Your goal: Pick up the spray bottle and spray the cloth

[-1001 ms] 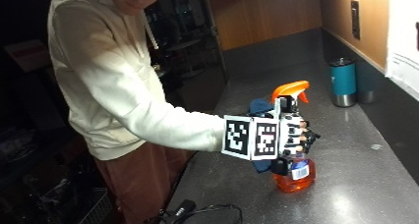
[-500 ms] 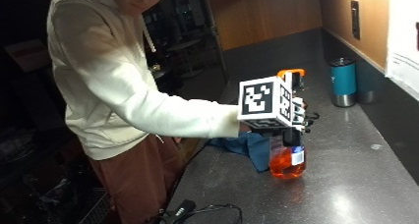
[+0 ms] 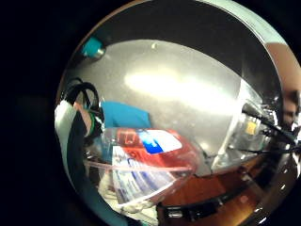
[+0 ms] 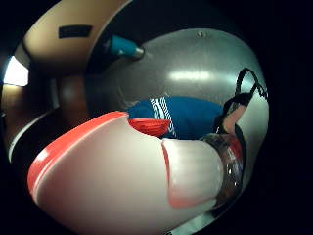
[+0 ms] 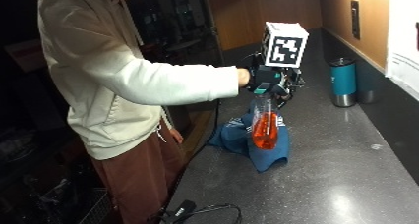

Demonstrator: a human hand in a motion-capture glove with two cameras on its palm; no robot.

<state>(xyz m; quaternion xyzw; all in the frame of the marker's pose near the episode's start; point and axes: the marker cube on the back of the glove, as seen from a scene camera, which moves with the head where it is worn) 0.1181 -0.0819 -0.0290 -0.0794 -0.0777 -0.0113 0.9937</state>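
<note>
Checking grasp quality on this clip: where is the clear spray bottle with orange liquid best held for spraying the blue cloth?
At the neck just under the white and orange spray head, from behind the nozzle. The clear spray bottle with orange liquid hangs upright over the blue cloth, and the gloved right hand grips it there.

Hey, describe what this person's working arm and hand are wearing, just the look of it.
The right arm is covered by a loose cream hooded sweatshirt sleeve reaching to the wrist. The right hand wears a black glove with black straps and small teal and white fittings. The fingers cannot be made out individually.
</note>
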